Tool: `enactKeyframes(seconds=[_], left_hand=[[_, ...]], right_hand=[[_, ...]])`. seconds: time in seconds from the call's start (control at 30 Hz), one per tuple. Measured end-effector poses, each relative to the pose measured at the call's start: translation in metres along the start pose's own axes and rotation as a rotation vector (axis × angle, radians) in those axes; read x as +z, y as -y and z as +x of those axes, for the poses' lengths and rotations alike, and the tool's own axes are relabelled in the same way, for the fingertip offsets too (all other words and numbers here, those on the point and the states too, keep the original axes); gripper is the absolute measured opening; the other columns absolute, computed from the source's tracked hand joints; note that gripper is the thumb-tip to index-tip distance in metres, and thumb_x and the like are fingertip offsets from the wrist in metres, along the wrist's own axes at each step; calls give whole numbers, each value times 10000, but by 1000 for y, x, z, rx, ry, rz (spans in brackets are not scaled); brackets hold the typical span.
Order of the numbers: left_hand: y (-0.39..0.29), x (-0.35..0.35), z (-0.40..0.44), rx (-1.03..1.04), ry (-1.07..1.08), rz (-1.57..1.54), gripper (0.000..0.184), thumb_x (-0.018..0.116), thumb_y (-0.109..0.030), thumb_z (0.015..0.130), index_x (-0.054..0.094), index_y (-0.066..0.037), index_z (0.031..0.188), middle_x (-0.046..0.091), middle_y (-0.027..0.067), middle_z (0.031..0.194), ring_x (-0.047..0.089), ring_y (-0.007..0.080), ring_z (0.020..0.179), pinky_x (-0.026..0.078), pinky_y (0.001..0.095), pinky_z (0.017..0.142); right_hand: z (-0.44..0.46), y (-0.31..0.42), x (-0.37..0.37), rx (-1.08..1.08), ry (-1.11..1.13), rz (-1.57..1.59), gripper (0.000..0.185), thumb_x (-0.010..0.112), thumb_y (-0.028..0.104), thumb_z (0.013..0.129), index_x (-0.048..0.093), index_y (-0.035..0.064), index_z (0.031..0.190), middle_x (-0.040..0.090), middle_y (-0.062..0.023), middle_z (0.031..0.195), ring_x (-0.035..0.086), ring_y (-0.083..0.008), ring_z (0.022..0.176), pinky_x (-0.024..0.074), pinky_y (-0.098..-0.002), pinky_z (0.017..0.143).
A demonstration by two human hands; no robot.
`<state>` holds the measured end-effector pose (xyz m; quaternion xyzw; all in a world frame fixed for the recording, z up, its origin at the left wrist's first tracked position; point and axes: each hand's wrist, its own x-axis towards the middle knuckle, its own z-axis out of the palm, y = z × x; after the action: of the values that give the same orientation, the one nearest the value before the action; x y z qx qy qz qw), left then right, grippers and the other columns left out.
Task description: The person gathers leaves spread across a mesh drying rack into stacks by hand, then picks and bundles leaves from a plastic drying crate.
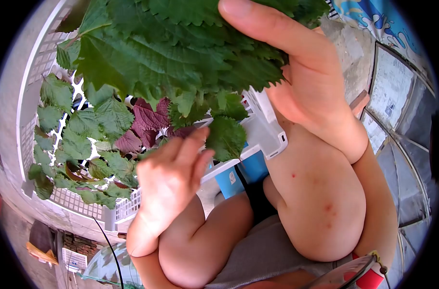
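A thick stack of green perilla leaves [171,62] with toothed edges fills the top of the view. My right hand [301,67] grips it, thumb pressed on top; the other fingers are hidden behind the leaves. Lower down, my left hand [168,168] has its fingers bent, with index finger and thumb at the edge of a single perilla leaf [225,138]; the exact contact is hard to see. Beneath both hands stands a white plastic basket [20,130] with loose green leaves [84,124] and several purple-red leaves [149,118] inside.
My bare knees [320,192] are raised close to the basket. A blue container [229,182] shows beneath its rim. Framed panels [393,91] stand at the right, under a blue patterned cloth [381,17]. A small white crate [74,259] lies on the ground at lower left.
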<state>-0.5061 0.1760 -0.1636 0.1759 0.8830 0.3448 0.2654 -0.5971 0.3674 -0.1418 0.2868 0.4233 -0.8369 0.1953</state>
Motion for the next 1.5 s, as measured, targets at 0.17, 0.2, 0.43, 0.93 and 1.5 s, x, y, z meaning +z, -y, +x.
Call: enactKeyframes(seconds=[0.17,0.2,0.43,0.93,1.5], left_hand=[[0,22,-9,47,100,-120,276,719,-151,783,674,-76,1044,619,82,714,595,262,563,484,353,510],[0,19,-10,39,90,-117,265,719,-148,783,678,-76,1034,621,79,715,598,261,564,484,352,509],[25,-6,-26,-141,-246,-42,179,690,-64,814,693,-50,993,636,86,727,605,194,552,477,325,513],[48,3,0,-211,-574,-228,135,749,-19,730,653,-54,818,589,46,778,559,137,534,460,283,478],[45,-10,-37,519,-696,213,279,786,38,592,618,-72,786,649,54,876,614,206,687,504,284,533]], right_hand=[[-1,1,-1,17,-6,40,266,540,100,920,597,-28,1146,663,-135,1087,649,-237,989,505,-362,902],[-1,2,-1,21,-9,50,267,537,101,921,597,-29,1147,662,-136,1089,649,-239,991,504,-363,905],[-11,6,-9,4,-17,66,281,514,114,937,585,-45,1158,652,-154,1124,646,-243,1011,500,-360,919],[-18,6,-8,34,7,-111,325,521,169,952,574,-67,1169,643,-165,1142,636,-235,1034,490,-351,928],[-18,0,12,16,-44,-105,413,531,227,941,538,-66,1231,621,-164,1188,609,-248,1088,451,-373,981]])
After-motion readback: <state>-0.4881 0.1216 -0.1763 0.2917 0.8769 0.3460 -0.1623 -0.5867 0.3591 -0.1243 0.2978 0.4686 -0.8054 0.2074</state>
